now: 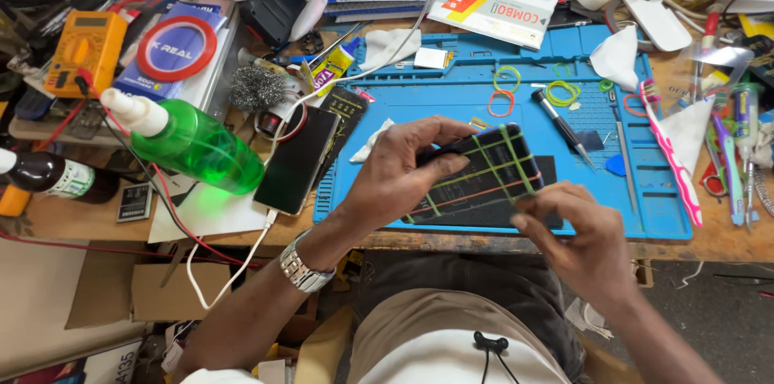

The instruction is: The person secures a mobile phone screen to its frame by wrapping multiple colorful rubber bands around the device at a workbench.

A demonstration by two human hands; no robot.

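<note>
Cluttered wooden workbench [730,243] under blue mat [451,102], green bottle [193,146], black phone [298,160].

- Bright, even daylight, with no hard shadows on the blue mat [645,214]
- The green bottle [193,146] glows and casts a green tint on the paper beneath
- Wide-angle bending at the edges (corners stretched)
- Slight blur on the right hand [584,243]; centre sharp
</note>
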